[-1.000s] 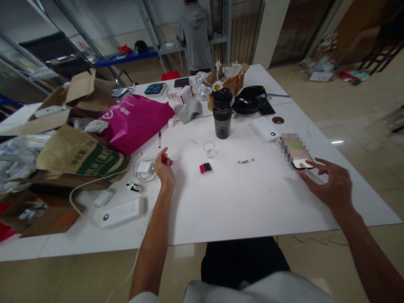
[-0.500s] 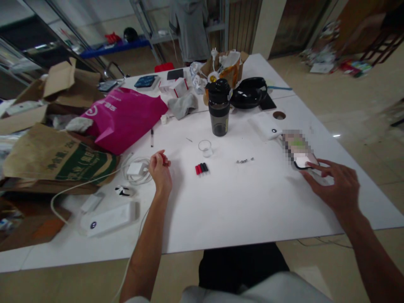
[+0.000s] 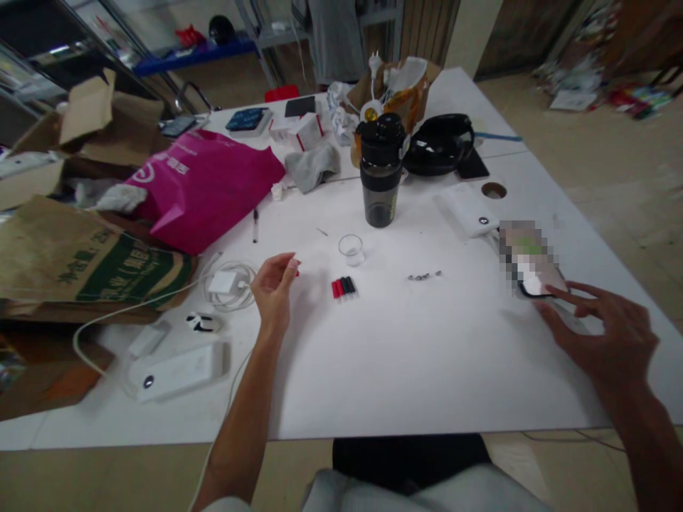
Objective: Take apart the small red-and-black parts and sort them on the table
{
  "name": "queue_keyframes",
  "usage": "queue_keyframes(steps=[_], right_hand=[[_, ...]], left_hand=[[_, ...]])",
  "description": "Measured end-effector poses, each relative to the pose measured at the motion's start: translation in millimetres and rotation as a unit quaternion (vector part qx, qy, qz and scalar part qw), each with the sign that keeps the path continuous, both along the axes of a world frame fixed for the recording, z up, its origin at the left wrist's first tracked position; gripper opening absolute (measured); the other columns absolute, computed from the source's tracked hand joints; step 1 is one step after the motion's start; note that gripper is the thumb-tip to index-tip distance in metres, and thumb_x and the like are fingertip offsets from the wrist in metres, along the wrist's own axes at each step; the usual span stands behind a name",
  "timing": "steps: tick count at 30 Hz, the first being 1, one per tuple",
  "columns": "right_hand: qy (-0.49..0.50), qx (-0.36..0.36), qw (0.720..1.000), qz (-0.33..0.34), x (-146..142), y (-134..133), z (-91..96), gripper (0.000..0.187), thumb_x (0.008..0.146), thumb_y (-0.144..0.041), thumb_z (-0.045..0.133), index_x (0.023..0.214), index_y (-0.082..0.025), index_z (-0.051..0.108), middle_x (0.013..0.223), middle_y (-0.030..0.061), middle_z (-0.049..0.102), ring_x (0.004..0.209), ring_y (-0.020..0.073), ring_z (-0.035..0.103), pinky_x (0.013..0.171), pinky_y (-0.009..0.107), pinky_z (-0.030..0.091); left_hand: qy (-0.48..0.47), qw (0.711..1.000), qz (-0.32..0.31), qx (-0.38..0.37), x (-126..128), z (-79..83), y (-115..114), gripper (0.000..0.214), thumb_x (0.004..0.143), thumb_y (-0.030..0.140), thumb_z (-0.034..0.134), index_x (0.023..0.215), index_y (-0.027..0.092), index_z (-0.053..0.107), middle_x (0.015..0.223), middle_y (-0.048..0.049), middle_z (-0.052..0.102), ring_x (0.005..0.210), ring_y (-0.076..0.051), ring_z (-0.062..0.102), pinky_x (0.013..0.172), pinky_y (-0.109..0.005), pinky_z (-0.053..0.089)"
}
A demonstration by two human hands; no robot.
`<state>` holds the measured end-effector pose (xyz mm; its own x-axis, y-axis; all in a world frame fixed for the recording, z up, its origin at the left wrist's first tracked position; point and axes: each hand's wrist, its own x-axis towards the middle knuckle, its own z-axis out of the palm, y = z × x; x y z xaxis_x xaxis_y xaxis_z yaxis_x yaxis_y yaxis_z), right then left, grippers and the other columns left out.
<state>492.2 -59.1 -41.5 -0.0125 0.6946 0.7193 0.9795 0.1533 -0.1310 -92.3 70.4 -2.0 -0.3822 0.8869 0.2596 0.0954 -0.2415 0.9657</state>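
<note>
My left hand (image 3: 274, 288) rests on the white table (image 3: 405, 355), fingers curled round a small red piece (image 3: 297, 272) that peeks out at the fingertips. To its right lie several red and black small cylinders (image 3: 344, 287) in a row, a small clear cup (image 3: 351, 249) and a few tiny metal bits (image 3: 424, 275). My right hand (image 3: 608, 338) lies with fingers spread, fingertips touching the near edge of a phone (image 3: 533, 274) flat on the table.
A dark shaker bottle (image 3: 380, 178) stands behind the cup. Left are a pink bag (image 3: 205, 188), brown paper bag (image 3: 80, 259), cardboard boxes, white charger with cable (image 3: 224, 283) and white box (image 3: 176, 370). Black headset (image 3: 440, 146) and a person stand beyond.
The view has tilted down and shifted. My left hand turned and loosened slightly, the red piece now showing at the fingertips. My right hand stays at the phone.
</note>
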Motion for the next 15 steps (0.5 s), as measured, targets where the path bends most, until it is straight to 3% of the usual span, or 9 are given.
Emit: queue_keyframes(steps=[3,7,15], right_hand=[[0.005,-0.003,1.000,-0.002,-2.4,0.0,1.2,0.032,0.093,-0.045,0.098,0.095,-0.028,0.071,0.109,0.0058,0.093,0.098,0.0331,0.090,0.093,0.048,0.064],[0.018,-0.014,1.000,-0.021,-1.7,-1.4,-0.3,0.040,0.092,-0.048,0.098,0.089,-0.030,0.063,0.116,0.0079,0.094,0.102,0.0356,0.091,0.096,0.052,0.065],[0.016,-0.017,1.000,-0.019,-2.8,-1.0,1.3,0.039,0.094,-0.048,0.096,0.088,-0.029,0.062,0.113,0.0083,0.094,0.102,0.0338,0.090,0.097,0.049,0.064]], left_hand=[[0.004,0.999,-0.048,-0.011,10.5,6.5,-6.4,0.041,0.092,0.047,0.103,0.121,0.022,0.089,0.100,-0.0062,0.086,0.081,-0.016,0.076,0.078,-0.028,0.061],[-0.016,0.995,-0.079,-0.053,23.4,4.4,-10.6,0.041,0.089,0.050,0.106,0.112,0.019,0.091,0.103,-0.0097,0.088,0.084,-0.018,0.080,0.075,-0.029,0.063],[-0.044,0.980,-0.190,-0.039,25.7,-2.8,-14.1,0.072,0.070,0.032,0.119,0.135,0.026,0.088,0.128,-0.0121,0.088,0.108,-0.024,0.086,0.100,-0.038,0.074]])
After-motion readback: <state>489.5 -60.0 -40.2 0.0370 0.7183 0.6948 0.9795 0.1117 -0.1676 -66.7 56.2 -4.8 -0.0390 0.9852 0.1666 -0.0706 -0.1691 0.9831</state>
